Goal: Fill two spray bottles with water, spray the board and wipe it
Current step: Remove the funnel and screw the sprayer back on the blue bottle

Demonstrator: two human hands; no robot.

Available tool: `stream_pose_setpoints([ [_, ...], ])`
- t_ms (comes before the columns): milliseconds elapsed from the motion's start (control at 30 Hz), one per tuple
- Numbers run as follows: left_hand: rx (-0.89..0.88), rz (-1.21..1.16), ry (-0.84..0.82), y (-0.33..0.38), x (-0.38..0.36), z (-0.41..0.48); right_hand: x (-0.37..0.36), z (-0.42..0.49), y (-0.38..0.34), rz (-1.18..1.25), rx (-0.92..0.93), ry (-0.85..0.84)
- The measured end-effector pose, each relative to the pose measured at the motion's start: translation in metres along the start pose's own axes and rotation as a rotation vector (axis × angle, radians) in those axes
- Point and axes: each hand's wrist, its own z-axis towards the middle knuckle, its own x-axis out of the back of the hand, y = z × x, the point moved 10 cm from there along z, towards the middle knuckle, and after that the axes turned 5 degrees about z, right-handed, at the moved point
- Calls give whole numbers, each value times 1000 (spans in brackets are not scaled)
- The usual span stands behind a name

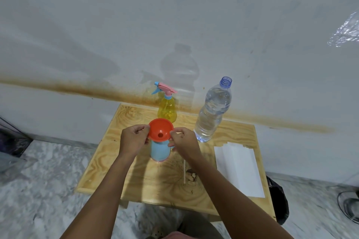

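Observation:
A blue spray bottle (pixel 159 151) without its head stands on the wooden board (pixel 155 180). An orange funnel (pixel 160 129) sits in its neck. My left hand (pixel 133 139) pinches the funnel's left rim and my right hand (pixel 184 141) pinches its right rim. Behind it, near the wall, stands a yellow spray bottle (pixel 167 109) with a pink and blue trigger head. A large clear water bottle (pixel 213 112), uncapped and nearly full, stands to the right. A thin white tube (pixel 184 170) lies on the board, partly hidden by my right forearm.
White folded paper towels (pixel 240 170) lie on the board's right side. The board is a low table against a stained white wall. A black bag (pixel 277 200) sits on the floor at the right, and a dark object (pixel 11 137) at the far left.

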Motion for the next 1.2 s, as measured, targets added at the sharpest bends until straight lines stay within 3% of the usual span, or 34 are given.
stream_pose_setpoints([
  [367, -130, -110, -62, 19, 2, -11, 32, -11, -42, 122, 108, 45],
  [500, -118, 23, -100, 5, -11, -3, 62, -20, -40, 104, 207, 94],
  [667, -124, 297, -265, -18, -49, 1, 107, -40, -17, -335, 475, 294],
  [800, -168, 321, -194, -20, -57, 2, 124, -44, 26, -615, 456, 334],
  [1067, -151, 304, -124, -23, -52, 0, 110, -34, 57, -929, 575, 266],
  [1200, -147, 305, -116, -22, -52, -1, 103, -19, 69, -978, 534, 212],
])
